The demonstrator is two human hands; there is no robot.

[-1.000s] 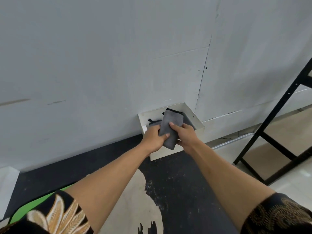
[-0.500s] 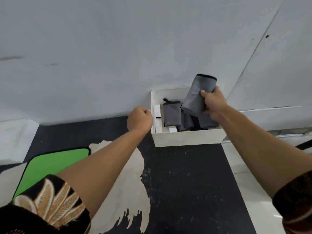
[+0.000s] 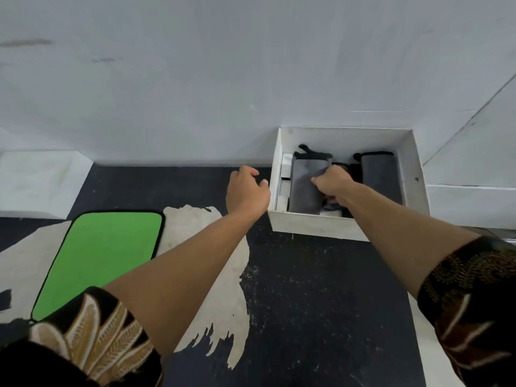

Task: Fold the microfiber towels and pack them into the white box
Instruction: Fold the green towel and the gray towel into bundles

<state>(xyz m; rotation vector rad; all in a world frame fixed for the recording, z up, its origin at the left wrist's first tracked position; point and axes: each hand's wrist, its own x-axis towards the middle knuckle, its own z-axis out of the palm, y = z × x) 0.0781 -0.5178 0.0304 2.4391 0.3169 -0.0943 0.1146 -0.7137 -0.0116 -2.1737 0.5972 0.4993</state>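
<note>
At nine o'clock a green towel lies flat on the black worktop, unfolded, presumably next to be folded. The left hand rests loosely curled, holding nothing, against the left wall of the white box, likely steadying it. At one o'clock the right hand reaches into the box, fingers closed, pressing among the folded grey towels: one left of the fist, another right. What it grips is hidden. The wall backs the box.
</note>
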